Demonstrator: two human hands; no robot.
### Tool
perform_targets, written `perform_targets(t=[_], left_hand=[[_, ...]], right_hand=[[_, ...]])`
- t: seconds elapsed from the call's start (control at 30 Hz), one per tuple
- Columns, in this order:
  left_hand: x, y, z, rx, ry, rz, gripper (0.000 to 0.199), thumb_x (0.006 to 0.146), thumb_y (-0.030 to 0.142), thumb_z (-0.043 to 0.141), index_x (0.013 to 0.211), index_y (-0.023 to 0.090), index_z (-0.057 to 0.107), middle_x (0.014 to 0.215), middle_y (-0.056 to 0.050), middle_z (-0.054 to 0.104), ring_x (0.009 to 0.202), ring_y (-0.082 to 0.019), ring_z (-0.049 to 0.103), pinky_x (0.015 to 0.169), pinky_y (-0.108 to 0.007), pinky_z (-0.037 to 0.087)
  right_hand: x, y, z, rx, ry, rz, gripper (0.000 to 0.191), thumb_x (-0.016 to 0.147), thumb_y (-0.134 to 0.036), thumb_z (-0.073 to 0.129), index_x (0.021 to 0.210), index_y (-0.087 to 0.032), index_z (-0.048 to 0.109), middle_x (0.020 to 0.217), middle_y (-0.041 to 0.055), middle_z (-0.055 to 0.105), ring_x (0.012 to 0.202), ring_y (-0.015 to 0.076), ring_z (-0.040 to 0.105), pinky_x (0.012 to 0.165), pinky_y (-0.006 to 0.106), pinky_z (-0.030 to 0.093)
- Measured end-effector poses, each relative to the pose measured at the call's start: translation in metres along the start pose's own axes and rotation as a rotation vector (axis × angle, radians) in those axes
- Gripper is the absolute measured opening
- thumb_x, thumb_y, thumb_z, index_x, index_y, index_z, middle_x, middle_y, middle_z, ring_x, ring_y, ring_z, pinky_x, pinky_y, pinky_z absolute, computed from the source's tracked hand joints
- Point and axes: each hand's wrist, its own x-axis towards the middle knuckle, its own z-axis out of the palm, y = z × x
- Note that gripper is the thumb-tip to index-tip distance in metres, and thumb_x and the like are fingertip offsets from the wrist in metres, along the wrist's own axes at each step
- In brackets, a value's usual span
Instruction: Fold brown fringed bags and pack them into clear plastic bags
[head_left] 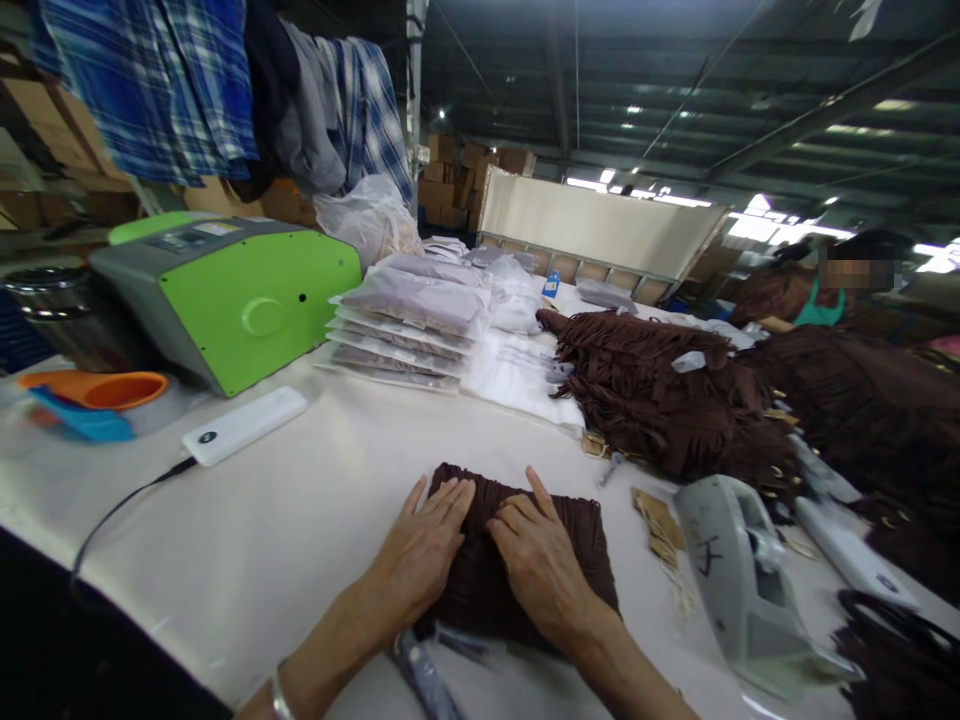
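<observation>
A dark brown piece with fringe-like strips (540,590), apparently a folded fringed bag, lies flat on the pale table in front of me. My left hand (424,550) rests palm down on its left part, fingers stretched out. On its middle lies my right hand (536,560), one finger extended and the others bent over the strips, a ring on one of them. The fingers are apart and grip nothing visible. Below the bag's near edge, a grey-blue strip-like thing (424,675) is partly hidden and blurred. Cardboard tags with cords (664,530) lie to the right.
Left stand a green and grey machine (255,300), a white power bank (244,425) with a cable and an orange scoop (97,388). Behind are bagged packs (409,320) and heaped brown fringed bags (660,400). A grey device (727,570) stands right; a person (810,290) is beyond.
</observation>
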Motion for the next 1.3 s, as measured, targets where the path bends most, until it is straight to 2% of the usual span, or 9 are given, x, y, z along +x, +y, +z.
perform_targets(t=[0.2, 0.3, 0.5, 0.7, 0.87, 1.0, 1.07, 1.17, 1.3], left_hand=[[0.004, 0.004, -0.002, 0.005, -0.053, 0.016, 0.057, 0.089, 0.012, 0.044, 0.144, 0.016, 0.036, 0.148, -0.009, 0.045, 0.138, -0.024, 0.039, 0.117, -0.052, 0.025], [0.005, 0.007, -0.003, 0.008, -0.091, 0.046, 0.048, 0.089, 0.018, 0.05, 0.138, 0.017, 0.046, 0.144, -0.009, 0.05, 0.135, -0.028, 0.043, 0.114, -0.055, 0.028], [0.004, 0.007, -0.007, -0.04, 0.005, -0.045, 0.038, 0.091, 0.01, 0.043, 0.124, 0.023, 0.057, 0.143, -0.006, 0.052, 0.139, -0.024, 0.038, 0.117, -0.054, 0.024], [0.009, 0.007, -0.009, -0.03, -0.028, -0.082, 0.029, 0.091, 0.012, 0.043, 0.109, 0.024, 0.063, 0.142, -0.004, 0.052, 0.139, -0.023, 0.037, 0.117, -0.051, 0.024], [0.008, 0.008, -0.008, 0.04, 0.016, -0.035, 0.04, 0.088, 0.009, 0.04, 0.12, 0.022, 0.06, 0.143, -0.006, 0.051, 0.139, -0.021, 0.037, 0.118, -0.047, 0.024], [0.006, -0.002, 0.005, 0.065, 0.131, 0.032, 0.035, 0.09, 0.012, 0.036, 0.109, 0.022, 0.064, 0.135, -0.007, 0.059, 0.132, -0.021, 0.047, 0.115, -0.045, 0.029], [0.008, -0.012, 0.017, 0.09, 0.222, 0.031, 0.037, 0.093, 0.014, 0.031, 0.113, 0.021, 0.062, 0.13, -0.008, 0.062, 0.126, -0.021, 0.052, 0.111, -0.043, 0.033], [0.017, -0.027, 0.036, 0.123, 0.314, 0.048, 0.042, 0.092, 0.019, 0.031, 0.128, 0.017, 0.054, 0.129, -0.011, 0.063, 0.122, -0.023, 0.056, 0.108, -0.041, 0.036], [0.027, -0.038, 0.052, 0.126, 0.392, 0.134, 0.049, 0.089, 0.02, 0.028, 0.132, 0.014, 0.051, 0.125, -0.011, 0.065, 0.118, -0.024, 0.06, 0.106, -0.04, 0.038]], right_hand=[[-0.004, 0.005, -0.009, 0.015, -0.039, -0.034, 0.017, 0.09, -0.01, 0.057, 0.083, -0.022, 0.066, 0.077, -0.0017, 0.063, 0.089, 0.0177, 0.059, 0.121, 0.054, 0.014], [-0.005, 0.005, -0.009, 0.081, -0.003, -0.015, 0.018, 0.091, -0.011, 0.057, 0.088, -0.024, 0.069, 0.084, -0.0017, 0.068, 0.099, 0.0175, 0.06, 0.122, 0.053, 0.014], [-0.003, 0.001, -0.007, 0.175, 0.064, 0.07, 0.026, 0.094, -0.012, 0.05, 0.112, -0.021, 0.067, 0.113, 0.0029, 0.07, 0.115, 0.019, 0.057, 0.121, 0.051, 0.018], [-0.002, 0.0, 0.001, 0.265, 0.003, 0.109, 0.018, 0.093, -0.018, 0.056, 0.1, -0.022, 0.072, 0.103, 0.0025, 0.073, 0.108, 0.0184, 0.062, 0.12, 0.047, 0.02], [-0.001, -0.004, 0.0, 0.228, -0.079, 0.142, 0.038, 0.096, -0.028, 0.052, 0.131, -0.016, 0.057, 0.137, 0.0085, 0.058, 0.133, 0.0234, 0.046, 0.12, 0.048, 0.018], [0.001, -0.008, -0.005, 0.234, -0.173, 0.172, 0.037, 0.097, -0.035, 0.049, 0.129, -0.018, 0.058, 0.135, 0.0063, 0.06, 0.134, 0.0207, 0.045, 0.121, 0.045, 0.017], [0.006, -0.009, -0.008, 0.212, -0.167, 0.201, 0.042, 0.099, -0.038, 0.046, 0.135, -0.018, 0.053, 0.141, 0.0066, 0.054, 0.138, 0.0203, 0.039, 0.122, 0.044, 0.014], [0.017, -0.008, -0.008, 0.15, -0.183, 0.257, 0.061, 0.097, -0.047, 0.046, 0.144, -0.009, 0.039, 0.151, 0.0166, 0.04, 0.144, 0.0277, 0.028, 0.12, 0.05, 0.014], [0.019, -0.011, -0.003, 0.167, -0.27, 0.237, 0.066, 0.097, -0.049, 0.042, 0.144, -0.004, 0.037, 0.149, 0.0208, 0.04, 0.142, 0.0308, 0.03, 0.119, 0.054, 0.017]])
